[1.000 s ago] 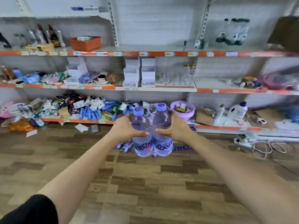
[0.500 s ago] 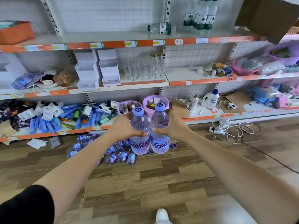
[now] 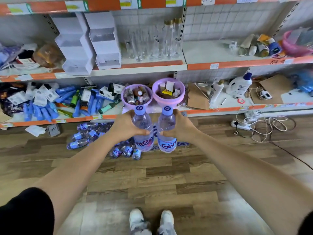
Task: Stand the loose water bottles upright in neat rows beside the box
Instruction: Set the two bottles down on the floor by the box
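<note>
Head view: since a second ago the person has turned and tipped the camera down, so the heap of bottles (image 3: 101,139) on the floor now lies at about 11 o'clock from the shoes (image 3: 152,221), just below the bottom shelf (image 3: 220,109). That suggests the carry is nearing its set-down. The left hand (image 3: 126,127) is wrapped round one bottle (image 3: 143,131), the right hand (image 3: 180,128) round the other bottle (image 3: 166,131); both stand upright, nearly touching, clear with blue caps and purple labels. No box can be made out.
</note>
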{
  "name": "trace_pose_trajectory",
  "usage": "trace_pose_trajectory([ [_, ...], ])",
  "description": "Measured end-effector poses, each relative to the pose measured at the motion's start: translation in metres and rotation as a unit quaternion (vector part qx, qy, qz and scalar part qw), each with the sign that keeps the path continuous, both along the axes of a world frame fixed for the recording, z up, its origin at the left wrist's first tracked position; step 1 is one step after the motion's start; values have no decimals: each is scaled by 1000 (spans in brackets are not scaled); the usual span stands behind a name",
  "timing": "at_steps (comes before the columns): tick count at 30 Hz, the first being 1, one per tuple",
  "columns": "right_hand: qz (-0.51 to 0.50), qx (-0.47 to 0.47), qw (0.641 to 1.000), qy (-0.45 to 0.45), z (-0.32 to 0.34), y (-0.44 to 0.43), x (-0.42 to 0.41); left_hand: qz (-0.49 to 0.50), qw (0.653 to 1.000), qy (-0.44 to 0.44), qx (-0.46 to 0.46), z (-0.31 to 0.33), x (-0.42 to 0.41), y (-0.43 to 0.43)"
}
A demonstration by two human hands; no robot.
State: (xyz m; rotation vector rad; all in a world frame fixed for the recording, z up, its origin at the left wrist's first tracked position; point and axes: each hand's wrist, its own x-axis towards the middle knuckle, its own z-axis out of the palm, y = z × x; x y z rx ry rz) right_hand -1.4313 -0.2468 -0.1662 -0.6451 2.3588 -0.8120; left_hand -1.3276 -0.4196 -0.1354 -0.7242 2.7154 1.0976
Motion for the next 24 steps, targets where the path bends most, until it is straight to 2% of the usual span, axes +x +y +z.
trace_pose_trajectory([
  [6,-14,26,999,-26,-41,-27,-28,-31,998,-33,47,-41,-35,-33],
  [14,-60,93,993,-41,-120,-70,-59,-115,990,-66,37,-126,-83,-87],
  [19,-93,83,989,-76,-205,-89,-77,-84,986,-111,97,-208,-106,-115],
  [24,-80,101,988,-81,-318,-97,-98,-65,984,-130,103,-324,-122,-125],
])
